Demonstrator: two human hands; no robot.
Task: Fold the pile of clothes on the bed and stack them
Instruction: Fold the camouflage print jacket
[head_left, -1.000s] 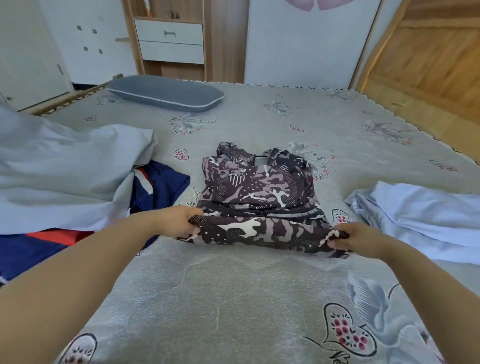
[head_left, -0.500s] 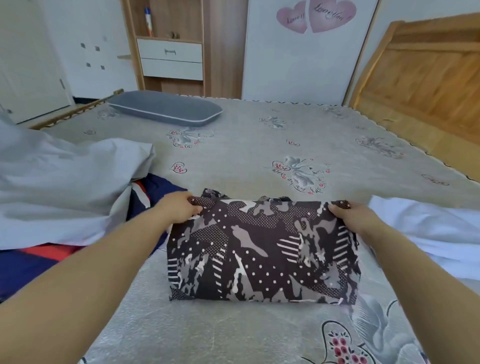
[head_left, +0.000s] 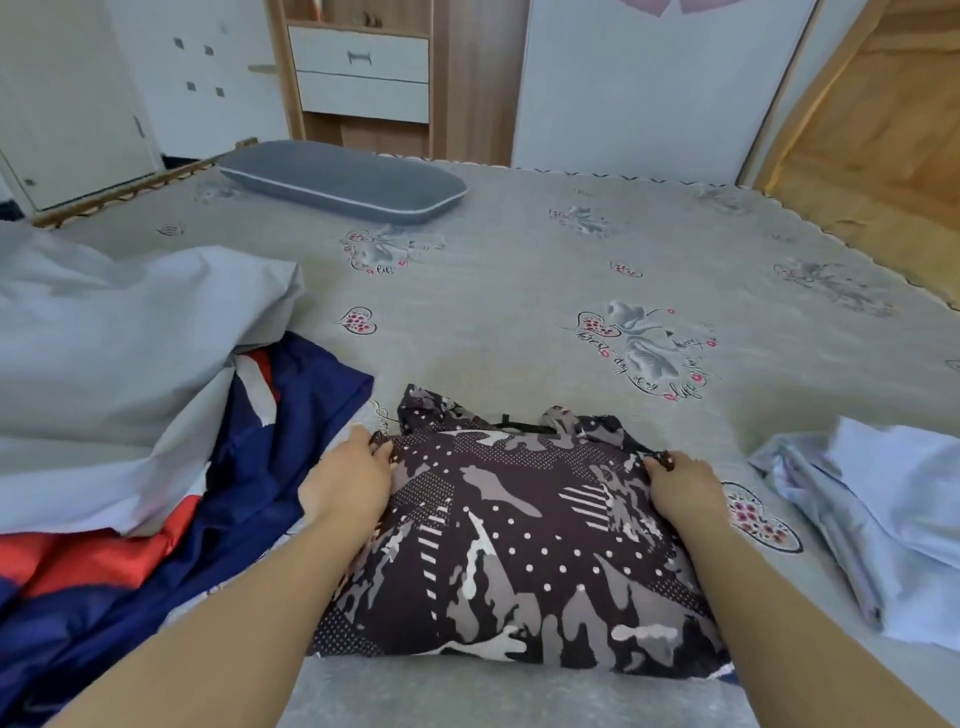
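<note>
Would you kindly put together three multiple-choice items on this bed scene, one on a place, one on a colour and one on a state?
1. Where does the flat grey pillow lie?
A. at the far left of the bed
B. on the floor
C. under the folded garment

2. Which colours does the crumpled garment beside the left hand show?
A. green and yellow
B. navy, red and white
C. plain black

3. What is the state of the dark camouflage-patterned garment?
A. hanging up
B. spread out flat
C. folded over on itself, both hands at its far corners

Answers: 1 A, the flat grey pillow lies by the bed's far left edge. 2 B, the crumpled garment is navy with red and white panels. 3 C, the left hand and right hand pinch the top layer of the dark camouflage-patterned garment.
</note>
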